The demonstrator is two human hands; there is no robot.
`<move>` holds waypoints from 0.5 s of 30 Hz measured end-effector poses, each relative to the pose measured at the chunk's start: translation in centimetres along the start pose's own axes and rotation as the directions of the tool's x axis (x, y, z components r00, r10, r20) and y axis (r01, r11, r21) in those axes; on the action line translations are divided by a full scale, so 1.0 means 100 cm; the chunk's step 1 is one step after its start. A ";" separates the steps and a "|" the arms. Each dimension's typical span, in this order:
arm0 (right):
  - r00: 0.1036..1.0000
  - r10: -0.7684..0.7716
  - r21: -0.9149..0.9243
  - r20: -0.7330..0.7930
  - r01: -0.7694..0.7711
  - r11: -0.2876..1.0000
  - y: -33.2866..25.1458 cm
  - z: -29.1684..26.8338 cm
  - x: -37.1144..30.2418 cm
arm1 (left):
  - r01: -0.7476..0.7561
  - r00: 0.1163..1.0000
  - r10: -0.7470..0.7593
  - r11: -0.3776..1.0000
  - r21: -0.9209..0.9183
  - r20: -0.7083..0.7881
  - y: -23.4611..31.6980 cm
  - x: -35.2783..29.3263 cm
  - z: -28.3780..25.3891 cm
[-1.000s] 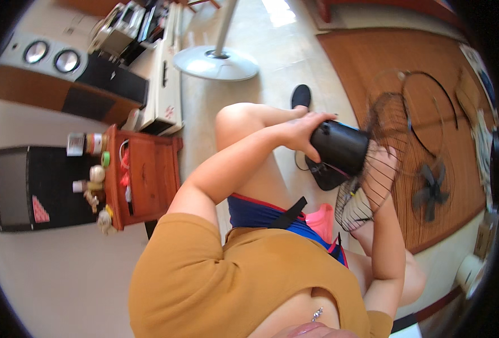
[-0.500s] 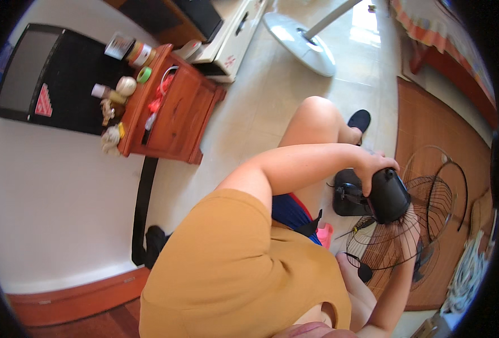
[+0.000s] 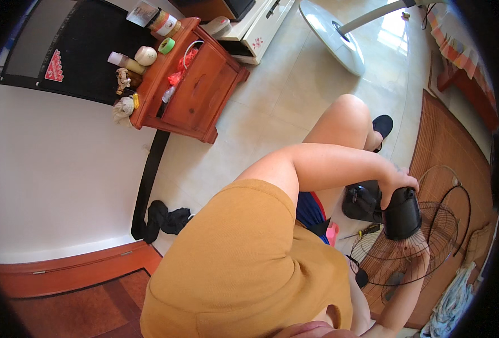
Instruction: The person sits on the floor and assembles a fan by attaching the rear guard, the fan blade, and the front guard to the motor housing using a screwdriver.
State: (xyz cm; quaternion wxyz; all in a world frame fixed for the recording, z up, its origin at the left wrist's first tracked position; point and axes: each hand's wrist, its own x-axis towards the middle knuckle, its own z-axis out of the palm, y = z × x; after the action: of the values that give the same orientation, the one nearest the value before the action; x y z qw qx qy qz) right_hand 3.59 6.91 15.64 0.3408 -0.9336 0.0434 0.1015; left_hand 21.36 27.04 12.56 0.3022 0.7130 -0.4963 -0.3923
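Note:
A black fan motor housing sits above a dark fan base. My left hand is closed around the top of the housing. A black wire fan grille spreads below the motor. My right hand reaches up from below, seen through the wires, with its fingers drawn together at the motor's lower end. What they grip there is hidden. A screwdriver with a yellow and black handle lies beside the grille, near a pink object.
A brown mat covers the floor at right, with a black ring and pale bundled cloth nearby. A white round stand base is ahead. The wooden cabinet stands left, holding small jars. Black cloth lies by the wall.
The view has turned, so the cabinet and the fan both appear farther right. My left hand still grips the motor housing, and my right hand remains behind the wires.

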 end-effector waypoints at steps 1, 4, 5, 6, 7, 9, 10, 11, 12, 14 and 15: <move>1.000 0.002 -0.015 -0.010 -0.002 1.000 0.000 0.000 0.001 | -0.002 1.000 0.002 1.000 -0.010 -0.003 0.000 0.000 -0.002; 0.994 0.002 -0.135 -0.111 -0.017 0.991 -0.007 0.009 -0.004 | 0.028 0.999 -0.029 0.999 0.020 0.018 0.002 0.002 -0.009; 0.988 -0.005 -0.180 -0.157 -0.024 0.983 -0.009 0.020 -0.005 | 0.010 1.000 -0.010 1.000 0.024 -0.002 -0.001 0.004 -0.003; 0.981 -0.012 -0.202 -0.193 -0.028 0.979 -0.010 0.028 -0.004 | -0.009 1.000 0.010 1.000 0.029 -0.023 -0.005 0.003 0.000; 0.973 -0.013 -0.243 -0.228 -0.045 0.969 -0.013 0.037 -0.003 | -0.008 1.000 0.008 1.000 0.018 -0.025 -0.004 0.000 0.000; 0.963 -0.021 -0.289 -0.267 -0.059 0.956 -0.018 0.050 -0.004 | 0.017 1.000 -0.015 0.998 0.058 -0.025 0.001 -0.006 -0.001; 0.962 -0.023 -0.306 -0.274 -0.064 0.950 -0.022 0.057 -0.002 | 0.017 1.000 -0.016 0.999 0.048 -0.026 0.003 -0.010 0.000; 0.957 -0.018 -0.313 -0.290 -0.077 0.947 -0.025 0.057 -0.001 | 0.031 0.999 -0.030 0.998 0.046 -0.023 0.007 -0.012 -0.003; 0.958 -0.021 -0.311 -0.287 -0.072 0.948 -0.026 0.057 0.000 | 0.056 0.998 -0.055 0.998 0.041 -0.025 0.010 -0.014 -0.004; 0.957 -0.012 -0.289 -0.289 -0.076 0.954 -0.027 0.057 0.001 | 0.053 0.999 -0.053 0.998 0.042 -0.012 0.007 -0.013 -0.007; 0.959 0.001 -0.269 -0.283 -0.080 0.960 -0.023 0.049 0.002 | 0.037 0.999 -0.037 0.999 0.038 0.002 0.008 -0.004 -0.008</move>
State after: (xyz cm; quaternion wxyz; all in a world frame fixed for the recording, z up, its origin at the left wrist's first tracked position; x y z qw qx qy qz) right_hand 3.32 11.86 13.37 0.1948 -0.9759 0.0960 -0.0197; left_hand 21.57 27.24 13.70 0.2807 0.7272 -0.4906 -0.3894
